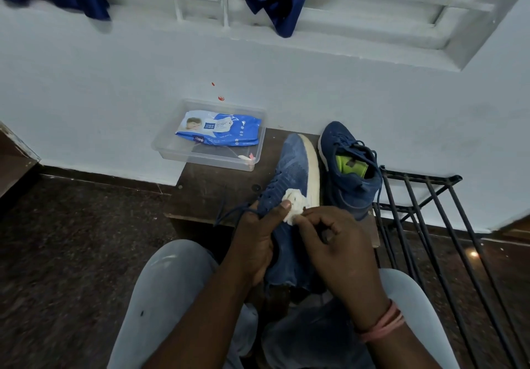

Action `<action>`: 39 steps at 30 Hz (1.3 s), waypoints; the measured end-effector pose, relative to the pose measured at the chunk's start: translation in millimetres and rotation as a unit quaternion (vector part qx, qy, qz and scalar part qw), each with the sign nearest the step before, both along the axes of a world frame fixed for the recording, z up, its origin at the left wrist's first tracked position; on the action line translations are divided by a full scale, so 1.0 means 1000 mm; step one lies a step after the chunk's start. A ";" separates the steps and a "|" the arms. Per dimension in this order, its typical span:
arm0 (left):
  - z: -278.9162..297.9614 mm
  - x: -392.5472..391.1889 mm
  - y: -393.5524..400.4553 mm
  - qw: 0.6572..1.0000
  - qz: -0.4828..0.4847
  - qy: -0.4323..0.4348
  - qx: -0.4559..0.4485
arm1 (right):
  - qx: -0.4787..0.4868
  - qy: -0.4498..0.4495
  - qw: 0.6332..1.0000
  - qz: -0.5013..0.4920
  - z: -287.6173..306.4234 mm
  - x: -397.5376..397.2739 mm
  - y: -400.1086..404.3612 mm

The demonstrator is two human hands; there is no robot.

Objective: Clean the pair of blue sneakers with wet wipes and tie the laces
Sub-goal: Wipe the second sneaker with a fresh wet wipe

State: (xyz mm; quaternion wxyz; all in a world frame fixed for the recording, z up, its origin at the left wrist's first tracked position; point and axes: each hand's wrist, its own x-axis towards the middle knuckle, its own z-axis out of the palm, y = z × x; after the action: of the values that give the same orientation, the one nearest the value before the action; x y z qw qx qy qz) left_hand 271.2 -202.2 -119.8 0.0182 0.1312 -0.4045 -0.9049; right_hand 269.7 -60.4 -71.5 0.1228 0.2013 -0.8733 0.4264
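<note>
The blue knit sneaker with a white sole (pixel 289 167) runs lengthwise from the lap toward upper frame. The left hand (pixel 253 242) grips its side, while the right hand (pixel 332 242), nearer the sole, seemingly pinches the crumpled white wet wipe (pixel 294 200) against it.

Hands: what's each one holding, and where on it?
Left hand grips the blue sneaker around its midsection, thumb on the upper. Right hand pinches a crumpled wet wipe against the upper by the sole edge.

Both forearms reach forward over the knees, left hand (pixel 252 242) curled in a grip, right hand (pixel 335 242) fingertips pinched together.
</note>
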 end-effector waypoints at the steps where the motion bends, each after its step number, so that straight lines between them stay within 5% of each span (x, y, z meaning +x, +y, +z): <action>1: 0.001 0.001 0.000 1.000 0.006 0.002 -0.009 | -0.007 -0.020 1.000 -0.012 0.002 -0.002 -0.001; 10: -0.003 0.005 -0.002 0.999 0.017 -0.005 -0.048 | -0.056 -0.104 0.992 -0.030 0.009 -0.024 -0.009; 16: -0.004 0.002 -0.003 0.996 0.033 -0.047 -0.074 | -0.049 0.005 0.993 -0.107 0.004 -0.028 -0.008; 20: 0.002 0.005 -0.002 0.999 -0.002 -0.012 -0.030 | -0.016 0.048 0.996 -0.072 0.006 -0.027 -0.007; 25: 0.017 0.004 -0.002 0.981 -0.089 0.029 0.167 | 0.065 0.086 0.994 0.002 0.005 -0.020 -0.019; 32: 0.006 0.005 0.001 0.984 -0.093 0.000 0.152 | -0.004 -0.017 1.000 -0.001 0.017 -0.025 -0.014; 39: 0.009 0.002 -0.001 0.985 -0.088 0.004 0.151 | 0.016 0.020 1.000 0.012 0.008 -0.016 -0.024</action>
State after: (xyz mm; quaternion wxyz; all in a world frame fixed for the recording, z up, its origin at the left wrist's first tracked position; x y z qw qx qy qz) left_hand 273.3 -203.5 -111.3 -0.0802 0.0928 -0.2735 -0.9540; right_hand 253.9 -84.0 -63.7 0.1317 0.2220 -0.8747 0.4101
